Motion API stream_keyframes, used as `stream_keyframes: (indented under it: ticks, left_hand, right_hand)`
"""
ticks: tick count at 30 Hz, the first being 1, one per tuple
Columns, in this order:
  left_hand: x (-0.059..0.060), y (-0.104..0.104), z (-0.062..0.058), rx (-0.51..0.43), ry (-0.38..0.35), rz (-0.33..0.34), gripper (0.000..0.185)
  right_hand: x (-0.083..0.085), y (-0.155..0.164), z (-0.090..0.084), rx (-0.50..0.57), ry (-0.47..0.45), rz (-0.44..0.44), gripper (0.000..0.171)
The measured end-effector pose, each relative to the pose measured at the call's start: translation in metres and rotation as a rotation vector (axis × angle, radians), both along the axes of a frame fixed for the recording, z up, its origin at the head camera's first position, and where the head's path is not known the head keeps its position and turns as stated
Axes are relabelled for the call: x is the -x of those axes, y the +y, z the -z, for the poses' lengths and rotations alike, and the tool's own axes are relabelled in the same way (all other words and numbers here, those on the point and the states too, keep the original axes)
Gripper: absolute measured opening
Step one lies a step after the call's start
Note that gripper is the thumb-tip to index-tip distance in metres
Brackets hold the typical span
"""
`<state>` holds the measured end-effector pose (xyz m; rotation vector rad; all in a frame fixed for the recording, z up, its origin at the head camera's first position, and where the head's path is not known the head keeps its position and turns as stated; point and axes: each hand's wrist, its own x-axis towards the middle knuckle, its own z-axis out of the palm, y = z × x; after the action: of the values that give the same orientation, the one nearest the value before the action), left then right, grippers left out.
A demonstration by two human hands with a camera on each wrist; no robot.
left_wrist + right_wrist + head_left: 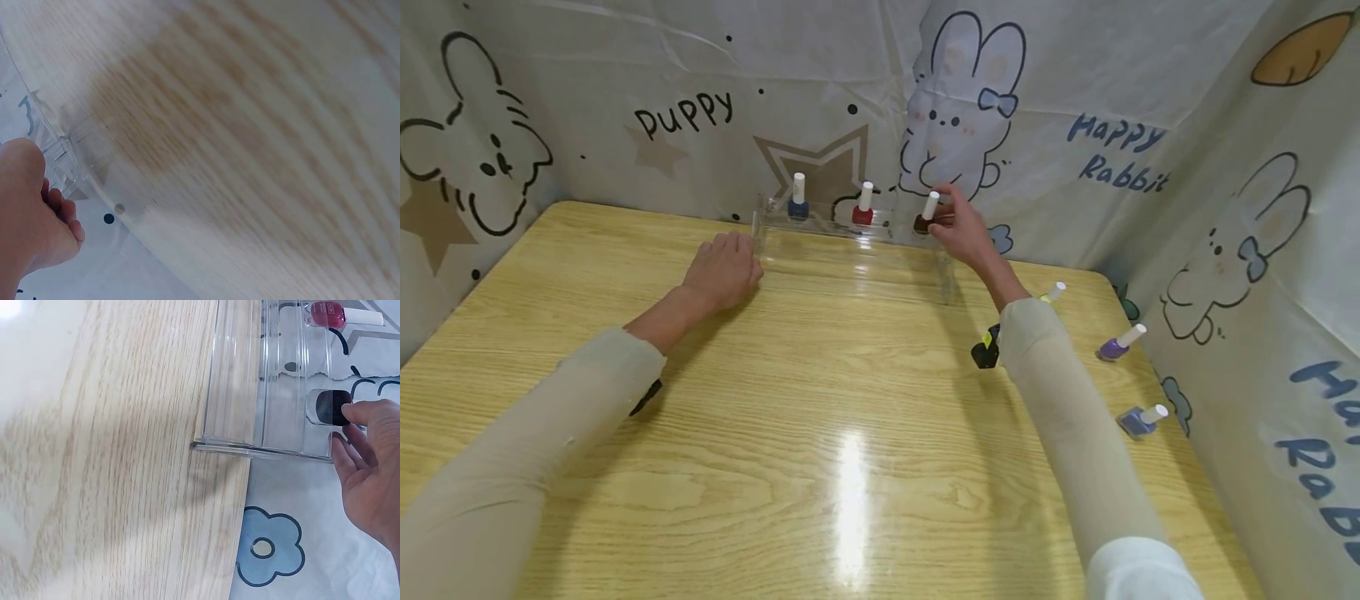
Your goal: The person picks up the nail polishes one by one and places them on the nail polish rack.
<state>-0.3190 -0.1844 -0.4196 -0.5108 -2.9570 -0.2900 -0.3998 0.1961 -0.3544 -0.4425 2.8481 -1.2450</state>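
Three bottles stand along the top tier of the clear rack [857, 250] at the back of the table [820, 433]: a blue bottle [798, 202] on the left, a red bottle [862, 208] in the middle, and a dark bottle [924, 217] on the right, which is the one in hand. The right hand [964, 231] pinches that dark bottle between thumb and fingertips; the wrist view shows the thumb on its dark body with the fingers curled just beside it, and the bottle leans a little while the other two stand straight. The left hand [724, 268] lies flat on the table, fingers relaxed and together, touching the rack's left end and holding nothing. As I judge it, the step is settling the bottle into its place on the tier, and doing it well means bringing it upright before letting go, keeping the pinch low on the body so the white cap does not tip it, and leaving the left hand braced against the rack so the light plastic does not slide. Further right on the table lie three more bottles, well apart from the rack: a yellow-green bottle [1051, 292] half hidden by the sleeve, a purple bottle [1121, 342] and a lilac bottle [1142, 419]. A printed cloth [1112, 158] hangs behind and beside the table.
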Motion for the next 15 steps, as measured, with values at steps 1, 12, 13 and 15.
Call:
stream_keyframes:
  ticks: [1,12,13,15]
  left_hand:
    - [0.000,0.000,0.000,-0.005,-0.002,-0.001,0.020]
    - [-0.002,0.000,-0.003,-0.005,-0.024,0.002,0.022]
    - [-0.002,0.000,-0.003,-0.002,-0.025,0.002,0.022]
    - [-0.002,0.000,-0.003,-0.003,-0.032,0.001,0.022]
  right_hand:
    - [-0.001,0.001,-0.001,0.010,0.001,-0.001,0.055]
    - [-0.016,0.020,-0.025,-0.006,0.050,0.037,0.048]
    - [-0.017,0.023,-0.028,-0.019,0.050,0.040,0.048]
    - [-0.020,0.030,-0.034,-0.033,0.048,0.044,0.047]
